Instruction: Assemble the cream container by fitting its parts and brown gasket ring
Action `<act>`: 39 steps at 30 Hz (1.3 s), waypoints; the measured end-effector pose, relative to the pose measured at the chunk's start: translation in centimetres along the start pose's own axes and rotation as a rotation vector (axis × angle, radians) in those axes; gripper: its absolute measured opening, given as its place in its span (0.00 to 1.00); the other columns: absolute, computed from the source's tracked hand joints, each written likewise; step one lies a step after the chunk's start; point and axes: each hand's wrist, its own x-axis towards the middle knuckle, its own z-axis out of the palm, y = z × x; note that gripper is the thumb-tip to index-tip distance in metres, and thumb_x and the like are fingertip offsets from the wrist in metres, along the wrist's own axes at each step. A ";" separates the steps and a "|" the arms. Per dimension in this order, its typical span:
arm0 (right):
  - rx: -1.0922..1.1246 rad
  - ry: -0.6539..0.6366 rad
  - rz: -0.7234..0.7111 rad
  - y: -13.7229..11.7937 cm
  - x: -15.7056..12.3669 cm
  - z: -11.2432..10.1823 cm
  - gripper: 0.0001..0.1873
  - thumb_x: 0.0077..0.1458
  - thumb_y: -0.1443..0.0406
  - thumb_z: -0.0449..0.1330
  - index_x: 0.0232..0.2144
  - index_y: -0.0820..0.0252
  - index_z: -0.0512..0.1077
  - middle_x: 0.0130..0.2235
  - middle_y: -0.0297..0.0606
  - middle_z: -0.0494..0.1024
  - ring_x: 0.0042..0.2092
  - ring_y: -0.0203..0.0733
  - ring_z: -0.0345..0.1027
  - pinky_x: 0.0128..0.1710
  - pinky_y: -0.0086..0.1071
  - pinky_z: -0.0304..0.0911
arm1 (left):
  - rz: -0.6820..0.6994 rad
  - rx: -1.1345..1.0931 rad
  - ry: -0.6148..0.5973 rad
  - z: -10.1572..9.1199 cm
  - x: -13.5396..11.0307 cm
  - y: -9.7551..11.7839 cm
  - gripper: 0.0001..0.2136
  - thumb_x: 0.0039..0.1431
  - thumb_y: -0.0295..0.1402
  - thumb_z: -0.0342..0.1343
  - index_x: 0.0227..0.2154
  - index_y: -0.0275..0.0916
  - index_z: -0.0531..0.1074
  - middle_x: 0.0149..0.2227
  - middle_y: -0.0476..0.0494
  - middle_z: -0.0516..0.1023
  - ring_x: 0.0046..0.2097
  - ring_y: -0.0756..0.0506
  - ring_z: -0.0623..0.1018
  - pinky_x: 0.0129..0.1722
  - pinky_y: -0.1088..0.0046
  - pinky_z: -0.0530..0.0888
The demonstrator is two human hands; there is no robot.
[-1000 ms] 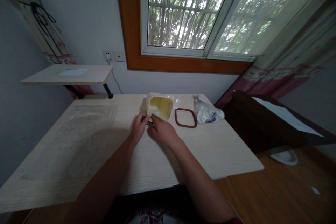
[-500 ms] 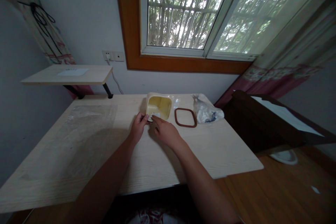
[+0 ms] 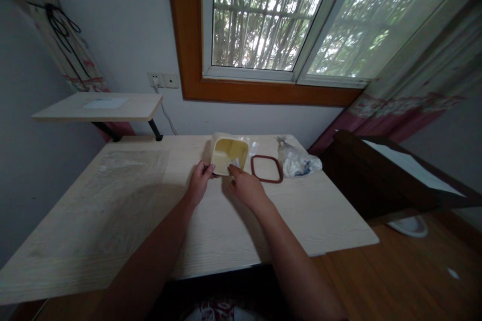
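Tub (image 3: 230, 148): probably light, stiff, slick; hold by rim.
Left hand (image 3: 199, 180) grips near-left corner; right hand (image 3: 247, 188) pinches white scrap (image 3: 235, 162) at near rim.

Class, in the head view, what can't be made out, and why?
Head view:
White thing by right hand: too small to identify.
Underside of yellow container: hidden by its walls.
Contents of plastic bag: crumpled plastic obscures them.
Marks on shelf paper: too small to read.
Window: cut off by top edge.
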 end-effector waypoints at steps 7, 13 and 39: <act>0.043 -0.011 -0.057 -0.7 -0.5 -0.4 0.33 0.60 0.67 0.54 0.67 0.59 0.59 0.66 0.46 0.67 0.56 0.50 0.73 0.54 0.40 0.68 | 0.007 0.014 0.000 0.0 0.0 0.1 0.18 0.57 0.49 0.62 0.32 0.39 0.67 0.33 0.49 0.76 0.34 0.48 0.78 0.37 0.71 0.78; 0.103 -0.002 -0.118 -1.7 -0.8 -0.6 0.33 0.60 0.67 0.53 0.67 0.59 0.59 0.67 0.45 0.65 0.58 0.49 0.71 0.57 0.39 0.66 | 0.018 0.027 0.001 0.0 -0.1 0.1 0.17 0.57 0.49 0.62 0.32 0.39 0.67 0.32 0.50 0.74 0.34 0.49 0.78 0.37 0.72 0.77; 0.162 -0.002 -0.143 -2.7 0.7 -0.6 0.27 0.62 0.66 0.52 0.63 0.59 0.62 0.58 0.48 0.75 0.52 0.49 0.74 0.48 0.35 0.65 | 0.022 -0.008 -0.004 0.0 -0.1 -0.1 0.17 0.57 0.47 0.63 0.32 0.39 0.67 0.32 0.52 0.72 0.33 0.50 0.78 0.35 0.74 0.77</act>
